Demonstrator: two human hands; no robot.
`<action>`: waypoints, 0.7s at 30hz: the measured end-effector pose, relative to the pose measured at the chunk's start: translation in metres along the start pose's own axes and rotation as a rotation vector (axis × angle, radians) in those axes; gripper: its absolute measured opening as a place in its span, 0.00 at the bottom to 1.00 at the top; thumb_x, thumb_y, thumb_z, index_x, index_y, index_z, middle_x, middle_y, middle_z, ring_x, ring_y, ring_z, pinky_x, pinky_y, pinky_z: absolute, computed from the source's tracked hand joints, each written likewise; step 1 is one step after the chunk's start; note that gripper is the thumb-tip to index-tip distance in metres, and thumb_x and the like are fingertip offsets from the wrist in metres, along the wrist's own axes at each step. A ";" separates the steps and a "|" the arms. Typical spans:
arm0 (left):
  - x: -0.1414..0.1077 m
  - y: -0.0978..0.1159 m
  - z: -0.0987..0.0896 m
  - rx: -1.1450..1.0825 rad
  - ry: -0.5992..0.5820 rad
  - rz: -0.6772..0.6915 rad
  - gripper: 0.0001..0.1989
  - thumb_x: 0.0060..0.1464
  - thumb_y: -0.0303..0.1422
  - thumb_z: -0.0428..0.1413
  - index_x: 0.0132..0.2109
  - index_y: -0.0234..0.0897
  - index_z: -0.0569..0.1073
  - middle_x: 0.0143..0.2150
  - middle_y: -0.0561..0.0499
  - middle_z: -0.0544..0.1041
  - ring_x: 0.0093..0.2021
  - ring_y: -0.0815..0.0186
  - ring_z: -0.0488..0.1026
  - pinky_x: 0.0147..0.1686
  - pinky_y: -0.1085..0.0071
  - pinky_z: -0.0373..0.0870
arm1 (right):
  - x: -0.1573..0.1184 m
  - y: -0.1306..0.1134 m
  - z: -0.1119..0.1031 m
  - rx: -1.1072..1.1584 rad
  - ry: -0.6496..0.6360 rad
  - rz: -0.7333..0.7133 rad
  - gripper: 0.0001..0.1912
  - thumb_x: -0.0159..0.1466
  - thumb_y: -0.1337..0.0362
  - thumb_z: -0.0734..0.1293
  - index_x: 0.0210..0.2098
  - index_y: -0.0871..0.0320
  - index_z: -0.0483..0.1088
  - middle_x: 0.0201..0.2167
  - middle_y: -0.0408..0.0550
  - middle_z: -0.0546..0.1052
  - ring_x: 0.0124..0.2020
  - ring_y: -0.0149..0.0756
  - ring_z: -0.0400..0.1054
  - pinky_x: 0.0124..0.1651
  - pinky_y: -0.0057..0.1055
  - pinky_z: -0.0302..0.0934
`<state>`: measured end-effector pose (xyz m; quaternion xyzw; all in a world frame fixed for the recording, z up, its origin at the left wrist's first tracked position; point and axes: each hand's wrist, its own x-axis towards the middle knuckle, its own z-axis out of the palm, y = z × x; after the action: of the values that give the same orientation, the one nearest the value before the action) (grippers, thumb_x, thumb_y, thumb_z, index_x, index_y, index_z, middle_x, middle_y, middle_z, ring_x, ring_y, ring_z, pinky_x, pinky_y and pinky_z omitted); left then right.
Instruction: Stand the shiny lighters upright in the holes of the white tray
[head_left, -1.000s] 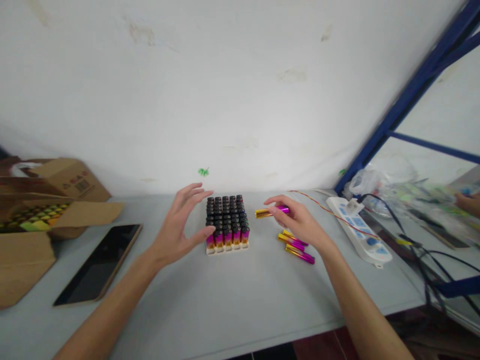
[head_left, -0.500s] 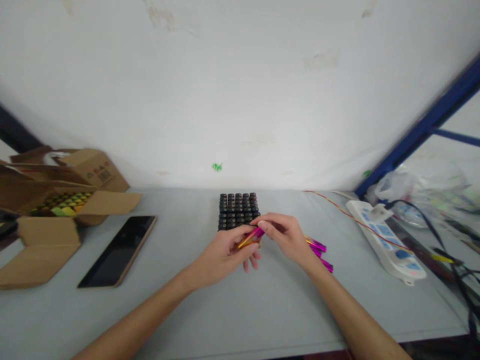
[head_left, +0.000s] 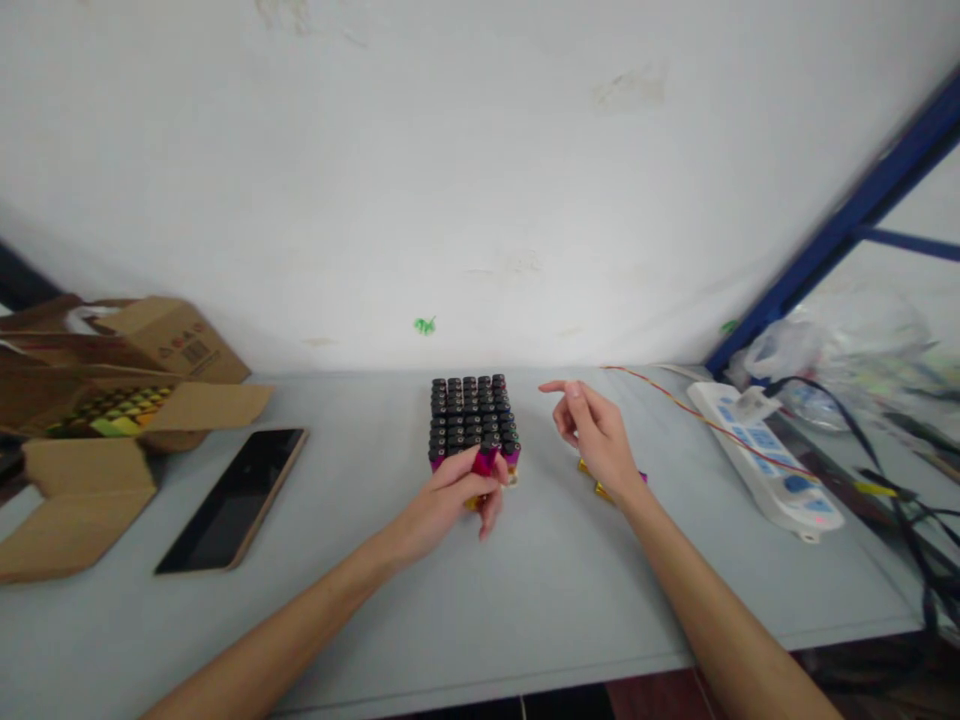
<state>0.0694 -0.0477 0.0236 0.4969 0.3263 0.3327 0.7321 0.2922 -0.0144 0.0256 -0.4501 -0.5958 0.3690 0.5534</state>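
Note:
My left hand (head_left: 457,490) is closed around a shiny purple tube with a black top (head_left: 486,460), held tilted upward in front of the block. A bit of gold shows below the fingers. Just behind it stands a tight block of black-topped tubes (head_left: 469,412) in rows, with purple bodies showing along the front edge. My right hand (head_left: 592,430) is off to the right, index finger stretched out to the left and the other fingers loosely curled, with nothing visible in it. Partly hidden under that hand lie loose gold and purple tubes (head_left: 602,490).
A black tablet-like device (head_left: 232,500) lies on the left of the grey table (head_left: 360,640). Beyond it is an opened cardboard box (head_left: 82,500) with yellow-and-black items inside. A white power strip (head_left: 765,460) with cables lies at right, near clear plastic bags (head_left: 817,350).
My right hand has let go of the purple and gold tube and moved right, over the loose tubes. The left hand has turned its tube so the black top shows.

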 end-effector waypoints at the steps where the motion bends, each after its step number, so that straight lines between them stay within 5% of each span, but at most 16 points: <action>1: -0.001 0.001 0.000 -0.020 0.001 -0.023 0.14 0.54 0.41 0.61 0.35 0.37 0.67 0.21 0.60 0.63 0.21 0.73 0.58 0.21 0.76 0.59 | 0.000 0.001 0.000 -0.008 -0.010 0.001 0.26 0.74 0.43 0.59 0.49 0.57 0.76 0.22 0.39 0.64 0.22 0.28 0.55 0.22 0.27 0.48; 6: -0.003 0.003 -0.003 -0.148 -0.074 -0.154 0.27 0.58 0.58 0.52 0.27 0.40 0.60 0.18 0.63 0.49 0.18 0.76 0.41 0.17 0.77 0.41 | -0.001 0.005 0.003 -0.025 -0.023 0.004 0.26 0.74 0.43 0.59 0.50 0.57 0.75 0.23 0.40 0.65 0.23 0.29 0.56 0.22 0.27 0.49; 16: -0.002 0.001 0.004 -0.131 0.057 -0.190 0.23 0.68 0.44 0.38 0.26 0.40 0.57 0.17 0.62 0.46 0.16 0.74 0.38 0.14 0.79 0.39 | -0.001 0.010 0.002 -0.068 -0.022 -0.020 0.24 0.74 0.44 0.60 0.48 0.56 0.76 0.22 0.39 0.64 0.22 0.29 0.57 0.23 0.27 0.50; 21: -0.002 0.004 0.001 -0.155 0.041 -0.204 0.25 0.69 0.51 0.39 0.29 0.40 0.58 0.19 0.63 0.48 0.17 0.75 0.39 0.14 0.82 0.42 | -0.001 0.009 0.001 -0.101 -0.019 -0.028 0.24 0.74 0.43 0.59 0.48 0.56 0.76 0.23 0.39 0.67 0.22 0.29 0.59 0.23 0.27 0.53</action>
<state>0.0685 -0.0491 0.0277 0.3962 0.3634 0.2906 0.7915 0.2918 -0.0125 0.0171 -0.4654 -0.6252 0.3350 0.5295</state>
